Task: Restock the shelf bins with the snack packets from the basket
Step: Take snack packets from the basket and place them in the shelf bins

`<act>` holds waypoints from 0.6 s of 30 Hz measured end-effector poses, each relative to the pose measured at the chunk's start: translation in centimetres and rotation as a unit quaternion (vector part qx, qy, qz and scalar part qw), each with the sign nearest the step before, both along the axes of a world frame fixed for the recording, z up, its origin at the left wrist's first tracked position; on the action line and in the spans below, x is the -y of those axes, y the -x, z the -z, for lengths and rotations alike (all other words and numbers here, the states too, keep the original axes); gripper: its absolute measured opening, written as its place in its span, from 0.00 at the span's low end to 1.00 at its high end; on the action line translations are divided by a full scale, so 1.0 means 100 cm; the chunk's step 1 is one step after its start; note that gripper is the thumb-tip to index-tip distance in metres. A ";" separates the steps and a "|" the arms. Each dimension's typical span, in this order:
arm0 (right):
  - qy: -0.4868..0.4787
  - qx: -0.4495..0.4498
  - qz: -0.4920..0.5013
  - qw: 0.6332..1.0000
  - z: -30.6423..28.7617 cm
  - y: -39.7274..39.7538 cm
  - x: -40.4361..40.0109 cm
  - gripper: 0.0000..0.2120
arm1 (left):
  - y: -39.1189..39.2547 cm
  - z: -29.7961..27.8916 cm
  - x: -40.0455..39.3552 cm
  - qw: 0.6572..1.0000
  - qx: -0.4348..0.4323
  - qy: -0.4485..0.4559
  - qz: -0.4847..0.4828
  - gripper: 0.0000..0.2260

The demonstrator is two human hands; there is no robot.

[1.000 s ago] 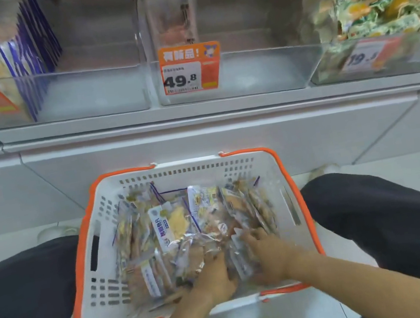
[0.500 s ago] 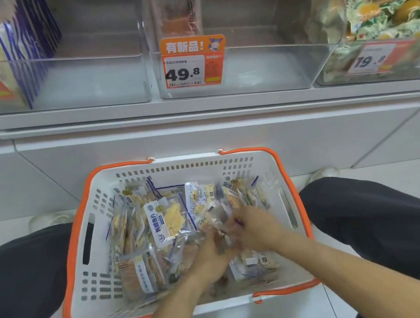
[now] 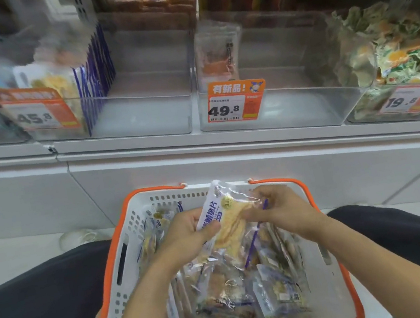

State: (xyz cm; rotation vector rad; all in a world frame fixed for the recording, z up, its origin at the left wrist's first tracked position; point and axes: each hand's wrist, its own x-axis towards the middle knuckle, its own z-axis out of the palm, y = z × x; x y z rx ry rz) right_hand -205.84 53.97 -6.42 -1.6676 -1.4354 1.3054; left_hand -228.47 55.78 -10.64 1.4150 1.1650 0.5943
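1. Head view: a clear snack packet point(image 3: 228, 211) with a blue-and-white label and yellow slices inside is pinched at its left edge by the curled fingers and thumb of the left hand point(image 3: 187, 233).
2. Its right side is gripped by the bent fingers of the right hand point(image 3: 280, 209).
3. The packet is held tilted, raised above the white basket point(image 3: 125, 257) with orange rim, between dark-trousered knees.
4. More snack packets point(image 3: 238, 291) are heaped in the basket beneath the forearms, partly hidden by them.
5. Beyond, clear shelf bins point(image 3: 152, 113) are seen: the left one partly filled with like packets, the middle one point(image 3: 299, 106) tagged 49.8 point(image 3: 235, 101), nearly bare.
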 end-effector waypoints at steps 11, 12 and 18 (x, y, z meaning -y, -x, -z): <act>-0.394 0.085 0.006 0.915 -0.092 0.098 -0.049 0.12 | 0.092 -0.099 -0.050 0.938 -0.052 -0.281 -0.196 0.13; -0.443 0.070 0.021 0.893 -0.102 0.107 -0.054 0.11 | 0.103 -0.109 -0.059 0.917 -0.071 -0.323 -0.224 0.16; -0.570 0.039 0.046 0.820 -0.153 0.164 -0.121 0.04 | 0.169 -0.131 -0.129 0.781 -0.292 -0.453 -0.315 0.30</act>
